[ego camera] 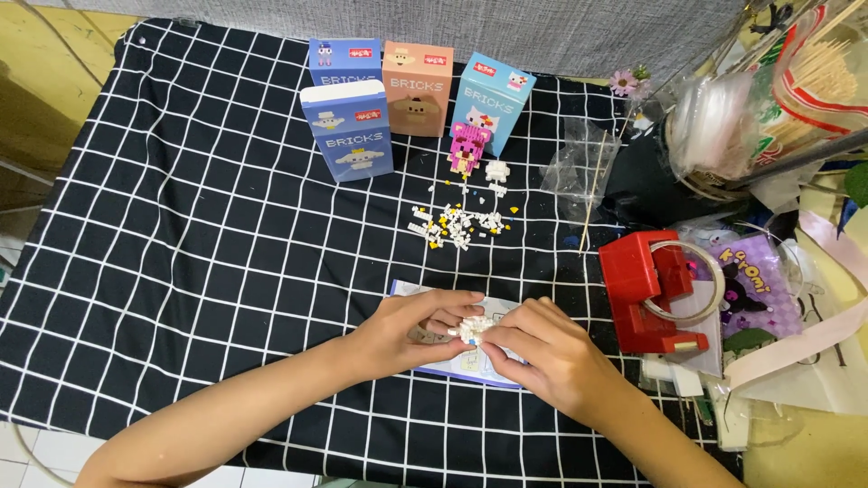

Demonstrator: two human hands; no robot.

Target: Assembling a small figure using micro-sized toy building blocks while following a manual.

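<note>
My left hand (409, 331) and my right hand (545, 355) meet over a light instruction sheet (470, 363) lying on the black checked cloth (199, 235). Both pinch a small white brick assembly (476, 328) between their fingertips. Beyond the hands lies a scatter of several tiny white and yellow bricks (457, 223). A finished pink brick figure (467, 148) stands behind that pile, with a small white brick piece (496, 171) to its right.
Several brick-set boxes (347, 131) stand upright at the back of the cloth. A red tape dispenser (649, 291) sits to the right, near a crumpled clear bag (585, 161), a purple pouch (755, 285) and cluttered packets at the right edge.
</note>
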